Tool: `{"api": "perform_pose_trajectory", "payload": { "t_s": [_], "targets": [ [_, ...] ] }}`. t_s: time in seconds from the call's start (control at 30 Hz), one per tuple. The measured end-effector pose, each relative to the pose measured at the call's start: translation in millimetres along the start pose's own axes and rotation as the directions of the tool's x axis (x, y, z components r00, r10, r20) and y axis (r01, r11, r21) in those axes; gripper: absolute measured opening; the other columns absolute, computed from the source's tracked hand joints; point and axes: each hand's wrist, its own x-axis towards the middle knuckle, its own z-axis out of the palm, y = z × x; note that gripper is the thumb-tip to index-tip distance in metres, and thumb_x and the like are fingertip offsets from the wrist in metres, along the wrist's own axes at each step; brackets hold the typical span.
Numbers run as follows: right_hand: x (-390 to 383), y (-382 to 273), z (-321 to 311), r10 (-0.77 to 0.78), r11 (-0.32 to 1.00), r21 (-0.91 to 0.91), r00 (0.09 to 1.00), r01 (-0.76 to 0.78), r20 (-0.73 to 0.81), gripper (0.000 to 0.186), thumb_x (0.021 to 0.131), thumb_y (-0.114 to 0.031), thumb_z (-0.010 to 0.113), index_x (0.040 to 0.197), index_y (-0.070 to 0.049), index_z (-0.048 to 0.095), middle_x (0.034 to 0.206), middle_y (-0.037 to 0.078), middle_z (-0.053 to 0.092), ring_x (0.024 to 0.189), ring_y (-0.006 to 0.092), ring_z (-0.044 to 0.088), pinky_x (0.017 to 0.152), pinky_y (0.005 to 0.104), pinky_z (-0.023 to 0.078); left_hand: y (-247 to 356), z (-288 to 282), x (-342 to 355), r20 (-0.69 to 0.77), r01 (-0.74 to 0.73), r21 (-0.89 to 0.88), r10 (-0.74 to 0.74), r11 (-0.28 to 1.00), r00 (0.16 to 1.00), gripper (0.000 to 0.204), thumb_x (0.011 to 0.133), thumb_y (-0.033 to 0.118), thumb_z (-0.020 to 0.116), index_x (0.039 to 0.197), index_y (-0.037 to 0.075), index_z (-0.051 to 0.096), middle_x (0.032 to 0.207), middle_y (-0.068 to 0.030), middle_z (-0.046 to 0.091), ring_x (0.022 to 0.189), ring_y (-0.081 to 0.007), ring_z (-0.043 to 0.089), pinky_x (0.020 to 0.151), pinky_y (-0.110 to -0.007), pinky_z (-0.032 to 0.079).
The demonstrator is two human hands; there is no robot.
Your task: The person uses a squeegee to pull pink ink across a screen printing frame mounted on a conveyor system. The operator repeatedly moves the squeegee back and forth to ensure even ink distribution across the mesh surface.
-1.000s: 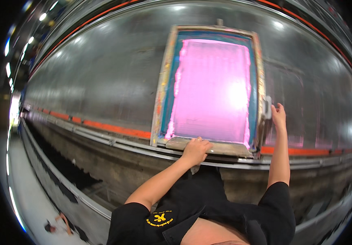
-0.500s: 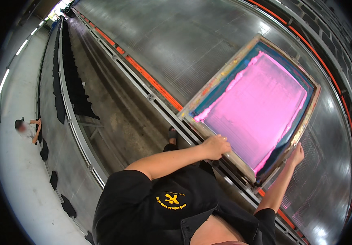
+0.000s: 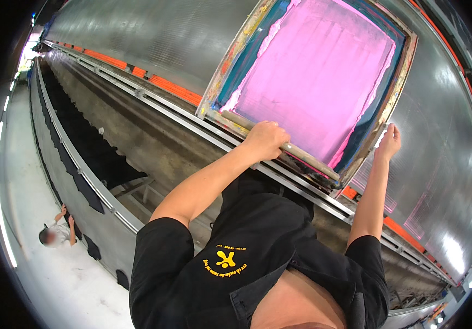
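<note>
A wooden-rimmed printing screen (image 3: 393, 90) lies on the long grey table in front of me. Bright pink ink (image 3: 318, 71) covers the middle of its mesh, with thicker ridges along both sides and a dark blue-green border around it. My left hand (image 3: 267, 140) is closed around a squeegee (image 3: 312, 158), a long bar lying along the screen's near end. At the screen's right rim is my right hand (image 3: 390, 142), fingers curled together against the edge; its fingertips are partly hidden.
A metal rail (image 3: 153, 98) and an orange strip (image 3: 173, 91) run along the table's near edge. Behind me, across an aisle, a second long table (image 3: 63, 159) carries black fabric pieces (image 3: 112, 169). Another person (image 3: 55, 236) stands beyond it, hands at its edge.
The view has shifted, so the screen appears higher up. The squeegee bar under my left hand now shows plainly at the near end. Both hands stay at the screen.
</note>
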Motion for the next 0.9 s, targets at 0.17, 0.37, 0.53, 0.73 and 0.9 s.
{"api": "perform_pose_trajectory", "payload": {
  "t_s": [0.17, 0.37, 0.53, 0.73, 0.9],
  "targets": [
    [-4.4, 2.8, -2.7, 0.008, 0.989, -0.149, 0.999, -0.015, -0.043, 0.032, 0.099, -0.024, 0.071, 0.115, 0.004, 0.074, 0.106, 0.01, 0.075, 0.098, 0.0174, 0.068, 0.089, 0.0317, 0.052, -25.4, -16.0, 4.9, 0.033, -0.145, 0.027, 0.144, 0.989, 0.989, 0.03, 0.073, 0.032, 0.083, 0.09, 0.013, 0.069, 0.09, -0.0058, 0.068, 0.09, -0.0309, 0.068, 0.078, -0.044, 0.055],
    [0.6, 3.7, -4.5, -0.137, 0.907, -0.4, 0.991, 0.129, 0.009, 0.041, 0.095, -0.036, 0.07, 0.12, -0.005, 0.076, 0.113, 0.013, 0.077, 0.102, 0.0232, 0.071, 0.093, 0.0358, 0.052, -43.0, -21.8, 62.2, 0.23, -0.161, 0.03, 0.15, 0.986, 0.961, 0.051, 0.079, 0.059, 0.08, 0.088, 0.01, 0.072, 0.088, -0.0144, 0.073, 0.088, -0.0378, 0.072, 0.075, -0.051, 0.058],
    [-3.0, -4.6, 5.2, -0.055, 0.807, -0.591, 0.998, 0.02, -0.041, 0.048, 0.088, -0.046, 0.072, 0.121, -0.011, 0.076, 0.115, 0.015, 0.077, 0.106, 0.0303, 0.072, 0.096, 0.0396, 0.053, -57.6, -28.3, 93.6, 0.45, -0.141, 0.046, 0.106, 0.989, 0.887, 0.065, 0.073, 0.07, 0.079, 0.099, 0.01, 0.077, 0.09, -0.0163, 0.075, 0.09, -0.038, 0.072, 0.079, -0.05, 0.057],
    [-16.2, -25.0, 15.8, 0.014, 0.801, -0.598, 1.0, -0.021, -0.016, 0.054, 0.087, -0.049, 0.073, 0.127, -0.012, 0.072, 0.117, 0.015, 0.076, 0.109, 0.0298, 0.072, 0.096, 0.0395, 0.053, -62.6, -35.0, 120.1, 0.676, -0.004, 0.018, -0.009, 1.0, 0.737, 0.07, 0.07, 0.067, 0.083, 0.102, 0.005, 0.079, 0.088, -0.0185, 0.076, 0.086, -0.034, 0.073, 0.078, -0.045, 0.056],
    [-20.7, -15.4, 9.2, 0.017, 0.676, -0.734, 0.998, -0.061, -0.067, 0.062, 0.088, -0.054, 0.071, 0.134, -0.013, 0.067, 0.125, 0.016, 0.073, 0.118, 0.0334, 0.069, 0.101, 0.0431, 0.051, -63.3, -70.0, 157.1, 0.685, -0.049, -0.105, 0.108, 0.993, 0.721, 0.081, 0.067, 0.065, 0.086, 0.11, -0.002, 0.076, 0.1, -0.0266, 0.075, 0.096, -0.0368, 0.073, 0.088, -0.044, 0.056]
  ]
}}
